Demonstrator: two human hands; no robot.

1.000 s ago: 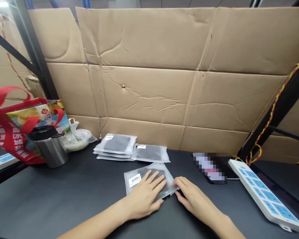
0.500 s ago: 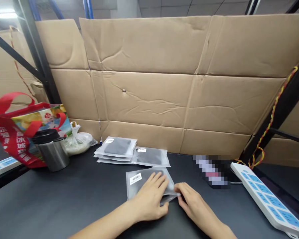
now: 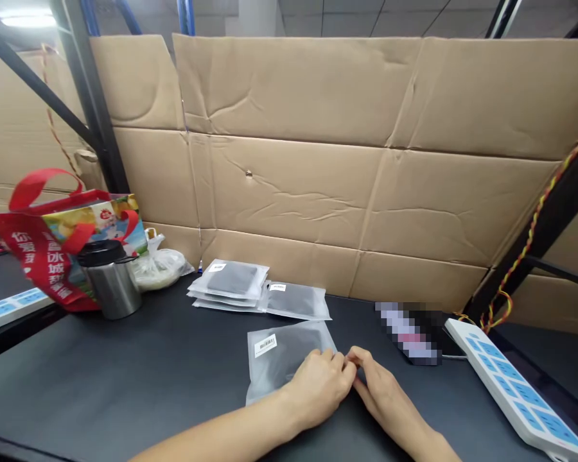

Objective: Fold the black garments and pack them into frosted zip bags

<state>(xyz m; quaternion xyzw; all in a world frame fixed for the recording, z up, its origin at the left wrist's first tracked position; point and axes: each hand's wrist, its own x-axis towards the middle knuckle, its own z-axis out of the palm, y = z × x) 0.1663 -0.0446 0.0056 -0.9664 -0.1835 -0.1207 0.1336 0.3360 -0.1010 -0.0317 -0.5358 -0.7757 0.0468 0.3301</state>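
Note:
A frosted plastic pouch (image 3: 282, 356) with a dark item inside and a barcode label lies on the black table (image 3: 149, 378) in front of me. My left hand (image 3: 320, 388) rests on its right end with fingers curled, pinching the pouch's edge. My right hand (image 3: 380, 391) meets it fingertip to fingertip at the same right edge, fingers pinched on the pouch. Behind lie a small stack of similar pouches (image 3: 230, 282) and a single pouch (image 3: 296, 300) beside it.
A steel mug with black lid (image 3: 110, 281), a red printed bag (image 3: 52, 247) and a knotted clear bag (image 3: 160, 266) stand at the left. A white power strip (image 3: 515, 388) and a blurred dark object (image 3: 409, 333) lie at right. Cardboard sheets (image 3: 341, 160) wall the back.
My left hand slid from lying flat on the pouch to its right edge and curled into a pinch, meeting my right hand. The view shifted slightly.

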